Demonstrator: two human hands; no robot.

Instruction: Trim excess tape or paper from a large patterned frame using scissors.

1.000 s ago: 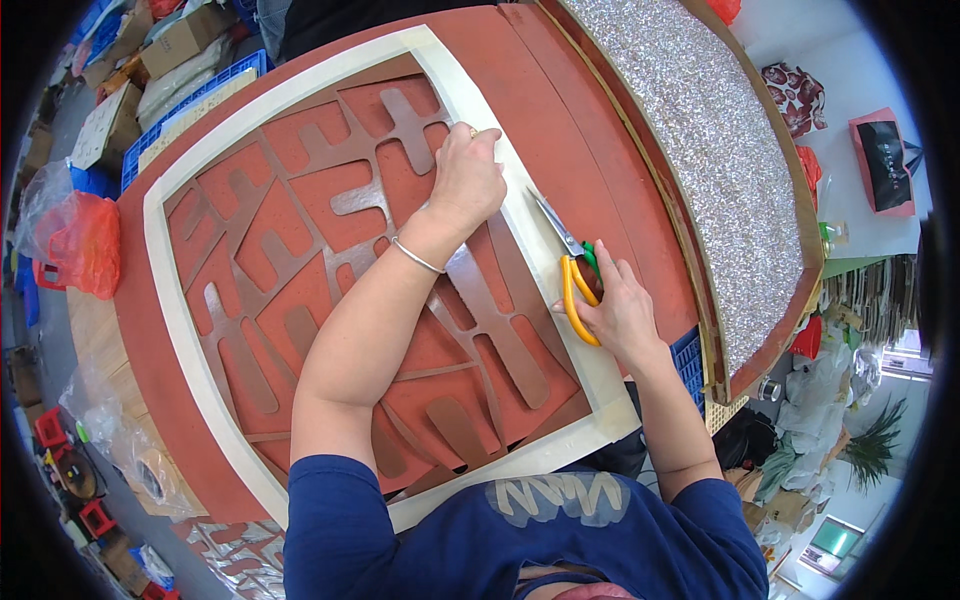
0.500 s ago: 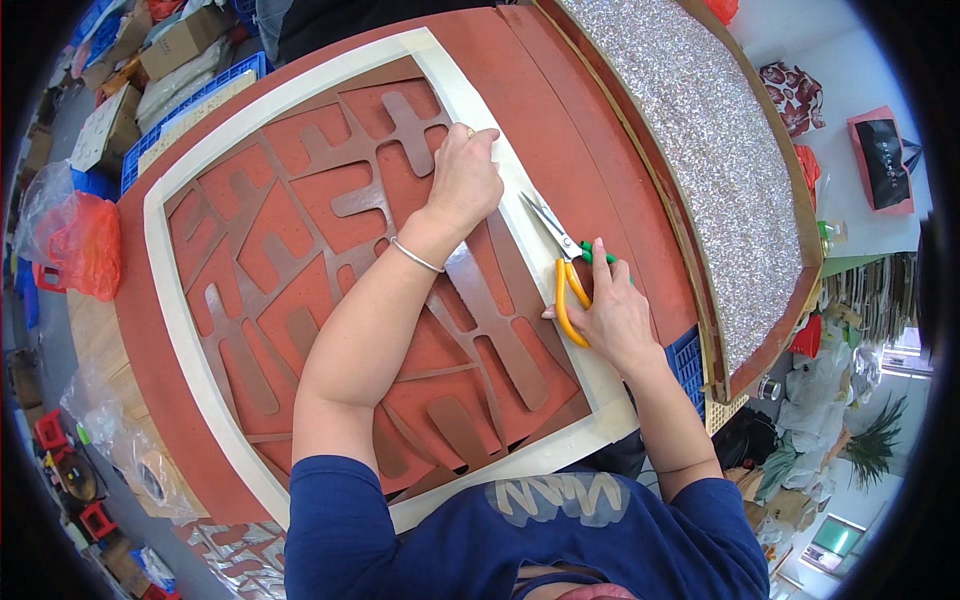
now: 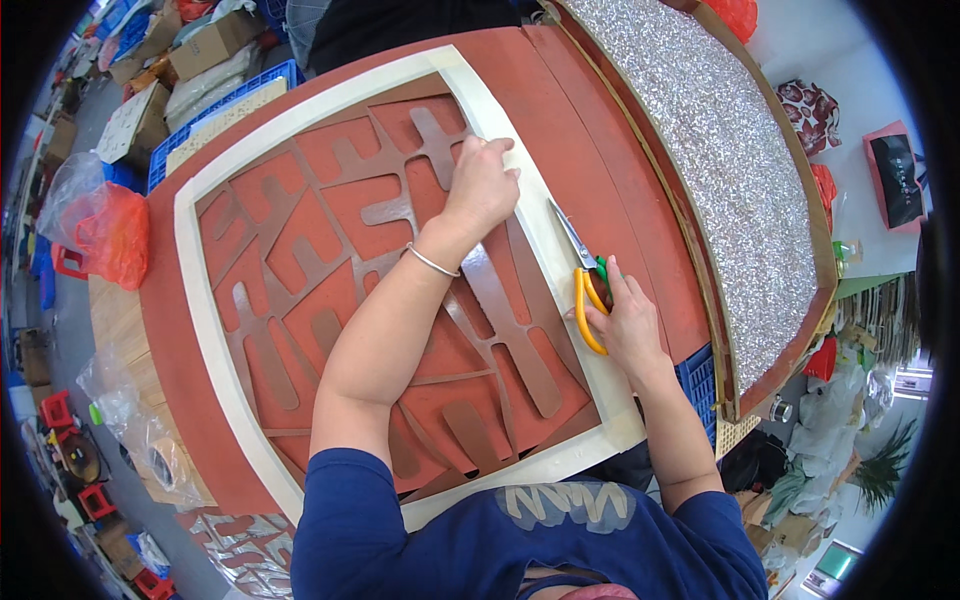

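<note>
Yellow-handled scissors (image 3: 580,285) beside openwork brown sheet (image 3: 481,281)

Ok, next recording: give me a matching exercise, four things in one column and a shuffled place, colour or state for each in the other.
1. Scissors
2. Left hand
3. Large curved panel
4. Plastic bag

A. Glittery silver
B. Orange-red, near the picture's left edge
C. In the right hand
D. At the right strip of the cream border

Pairs: 1-C; 2-D; 3-A; 4-B

The brown cut-out sheet (image 3: 532,372) lies inside the cream rectangular border (image 3: 560,461) on the red tabletop (image 3: 620,190). Orange-handled metal scissors (image 3: 581,300) are over the border's right side, left of the glittery silver curved panel (image 3: 720,190).
</note>
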